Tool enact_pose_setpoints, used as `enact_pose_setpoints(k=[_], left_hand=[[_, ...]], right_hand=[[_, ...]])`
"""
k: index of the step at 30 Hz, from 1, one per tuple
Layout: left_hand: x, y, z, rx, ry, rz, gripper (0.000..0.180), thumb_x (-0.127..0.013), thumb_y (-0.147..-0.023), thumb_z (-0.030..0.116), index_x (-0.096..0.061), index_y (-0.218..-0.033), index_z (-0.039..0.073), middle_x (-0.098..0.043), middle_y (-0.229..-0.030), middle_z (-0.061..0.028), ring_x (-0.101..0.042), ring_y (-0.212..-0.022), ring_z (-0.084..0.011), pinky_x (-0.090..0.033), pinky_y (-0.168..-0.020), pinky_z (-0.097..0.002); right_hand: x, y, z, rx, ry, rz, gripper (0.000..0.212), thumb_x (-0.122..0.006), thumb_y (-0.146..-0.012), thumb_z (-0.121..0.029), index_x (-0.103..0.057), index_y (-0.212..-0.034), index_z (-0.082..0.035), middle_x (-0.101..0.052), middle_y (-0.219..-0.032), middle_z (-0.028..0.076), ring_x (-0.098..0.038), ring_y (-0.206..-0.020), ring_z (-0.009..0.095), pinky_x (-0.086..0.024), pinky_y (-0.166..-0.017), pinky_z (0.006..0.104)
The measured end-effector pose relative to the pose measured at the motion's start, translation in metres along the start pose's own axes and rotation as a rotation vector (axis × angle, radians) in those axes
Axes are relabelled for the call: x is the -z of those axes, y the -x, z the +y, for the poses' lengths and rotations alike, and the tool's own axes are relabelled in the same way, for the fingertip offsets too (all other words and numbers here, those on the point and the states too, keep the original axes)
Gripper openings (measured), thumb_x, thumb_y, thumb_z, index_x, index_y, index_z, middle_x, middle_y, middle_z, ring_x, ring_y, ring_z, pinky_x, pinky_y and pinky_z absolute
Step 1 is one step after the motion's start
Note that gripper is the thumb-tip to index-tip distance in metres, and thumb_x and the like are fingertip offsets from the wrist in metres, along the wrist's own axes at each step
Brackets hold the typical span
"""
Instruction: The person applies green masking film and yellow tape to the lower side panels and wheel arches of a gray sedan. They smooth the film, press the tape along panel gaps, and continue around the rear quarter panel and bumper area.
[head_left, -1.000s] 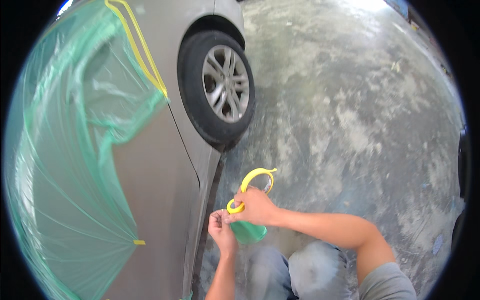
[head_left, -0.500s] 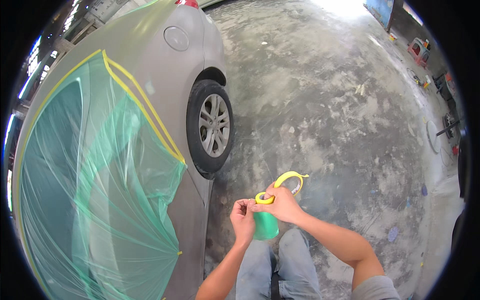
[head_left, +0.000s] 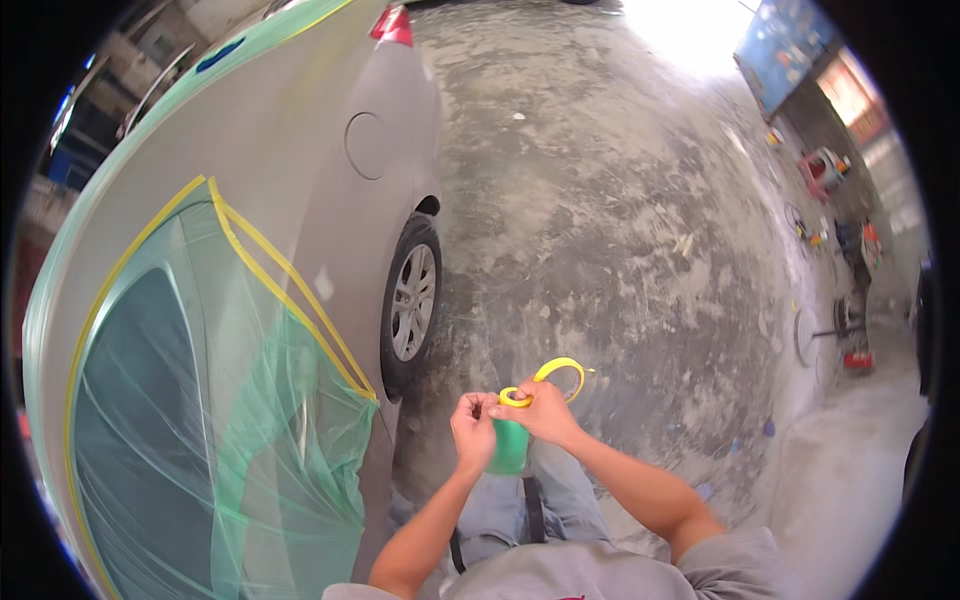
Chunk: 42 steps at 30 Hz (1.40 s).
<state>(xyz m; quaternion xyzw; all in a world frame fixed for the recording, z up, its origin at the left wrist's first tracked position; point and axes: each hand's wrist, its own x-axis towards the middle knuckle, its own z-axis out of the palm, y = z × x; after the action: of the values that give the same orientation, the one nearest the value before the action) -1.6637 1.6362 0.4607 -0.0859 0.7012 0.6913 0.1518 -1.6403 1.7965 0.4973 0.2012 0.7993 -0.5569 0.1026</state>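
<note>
In front of my body I hold a roll of green masking film (head_left: 510, 450) with a ring of yellow tape at its top. My right hand (head_left: 547, 412) is closed around the film roll's upper end and also keeps a second, wider roll of yellow masking tape (head_left: 572, 364), whose loose end sticks out to the right. My left hand (head_left: 473, 432) pinches at the film roll's left edge, its fingertips meeting those of the right; the exact bit pinched is too small to see. To the left stands a grey car (head_left: 310, 150), its side window under green plastic film (head_left: 250, 490) edged with yellow tape (head_left: 300, 285).
The car's rear wheel (head_left: 413, 300) is ahead and left of my hands. Stained concrete floor (head_left: 600, 220) stretches ahead and right. Along the right side are a red stool (head_left: 822, 172), a round-based stand (head_left: 805, 335) and assorted gear. A blue panel (head_left: 785, 50) stands far right.
My view has tilted up and shifted, bringing more of the car's rear and my shirt into sight. Both hands keep the same hold on the rolls, slightly further left in the picture.
</note>
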Motion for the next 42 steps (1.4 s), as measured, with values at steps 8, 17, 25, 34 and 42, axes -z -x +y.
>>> enact_pose_setpoints(k=[8, 17, 25, 34, 42], left_hand=[[-0.052, -0.087, 0.058, -0.074, 0.086, 0.316, 0.016, -0.067, -0.106, 0.014, -0.063, -0.104, -0.002, -0.07, -0.092, -0.0042, -0.061, -0.085, -0.0099, -0.052, -0.077, -0.0287], [-0.126, -0.234, -0.01, -0.077, 0.197, 1.095, 0.022, -0.061, -0.112, 0.022, -0.058, -0.106, 0.001, -0.062, -0.093, -0.0025, -0.055, -0.085, -0.0083, -0.049, -0.077, -0.0261], [-0.06, -0.316, -0.158, -0.175, 0.267, 1.724, 0.03, -0.06, -0.112, 0.027, -0.059, -0.107, -0.003, -0.064, -0.094, -0.006, -0.056, -0.086, -0.0144, -0.049, -0.081, -0.0329], [0.069, -0.304, -0.383, -0.225, 0.444, 2.165, 0.038, -0.053, -0.109, 0.024, -0.065, -0.1, -0.011, -0.072, -0.101, -0.0207, -0.066, -0.091, -0.0286, -0.052, -0.083, -0.0425], [0.162, -0.277, -0.394, -0.154, 0.706, 2.294, 0.045, -0.047, -0.109, 0.023, -0.068, -0.113, -0.016, -0.072, -0.12, -0.0294, -0.07, -0.106, -0.0416, -0.053, -0.093, -0.0513]], right_hand=[[0.048, -0.134, -0.069, 0.075, 0.003, -0.265, 0.067, -0.092, -0.076, -0.057, -0.059, -0.067, 0.001, -0.052, -0.058, 0.011, -0.048, -0.054, 0.022, -0.045, -0.055, 0.0399], [0.022, -0.352, -0.067, 0.606, 0.587, -0.722, 0.069, -0.084, -0.075, -0.067, -0.073, -0.073, 0.0, -0.067, -0.075, 0.024, -0.068, -0.077, 0.042, -0.054, -0.071, 0.0511], [-0.057, -0.445, -0.057, 1.463, 0.705, -0.68, 0.053, -0.088, -0.072, -0.056, -0.081, -0.084, -0.005, -0.07, -0.097, 0.016, -0.064, -0.103, 0.034, -0.047, -0.095, 0.0473], [-0.113, -0.464, -0.01, 2.036, 0.498, -0.49, 0.044, -0.09, -0.072, -0.046, -0.08, -0.082, -0.004, -0.071, -0.086, 0.014, -0.07, -0.088, 0.034, -0.052, -0.085, 0.0459], [-0.122, -0.404, -0.071, 2.279, 0.428, -0.191, 0.052, -0.084, -0.082, -0.043, -0.074, -0.1, 0.004, -0.069, -0.096, 0.021, -0.065, -0.099, 0.038, -0.049, -0.09, 0.048]])
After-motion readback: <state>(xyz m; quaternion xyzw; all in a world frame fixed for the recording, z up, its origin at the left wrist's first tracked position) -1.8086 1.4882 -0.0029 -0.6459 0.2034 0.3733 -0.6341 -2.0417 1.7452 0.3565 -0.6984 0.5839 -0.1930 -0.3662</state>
